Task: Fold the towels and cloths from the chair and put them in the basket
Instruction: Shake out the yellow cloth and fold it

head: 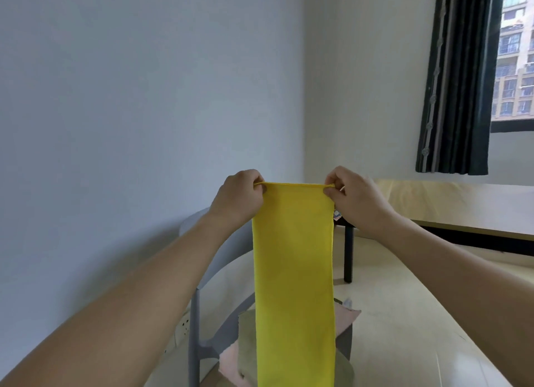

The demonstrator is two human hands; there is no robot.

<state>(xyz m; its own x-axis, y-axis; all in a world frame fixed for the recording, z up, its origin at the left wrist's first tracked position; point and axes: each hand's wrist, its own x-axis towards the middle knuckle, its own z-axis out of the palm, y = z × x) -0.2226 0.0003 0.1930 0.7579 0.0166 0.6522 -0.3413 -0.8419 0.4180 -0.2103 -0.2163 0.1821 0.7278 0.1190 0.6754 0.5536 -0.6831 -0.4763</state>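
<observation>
Above the chair [199,305], yellow cloth [293,271] pinched by left hand [239,197] and right hand [357,197] fingers, lower end cut off.

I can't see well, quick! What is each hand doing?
Left hand: pinching the yellow towel's top corner.
Right hand: pinching the other top corner.

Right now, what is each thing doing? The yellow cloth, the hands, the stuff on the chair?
yellow cloth: hanging straight down, held by its top corners
left hand: pinching the top left corner
right hand: pinching the top right corner
cloths on the chair: lying loose, unfolded
curtain: pulled aside
</observation>
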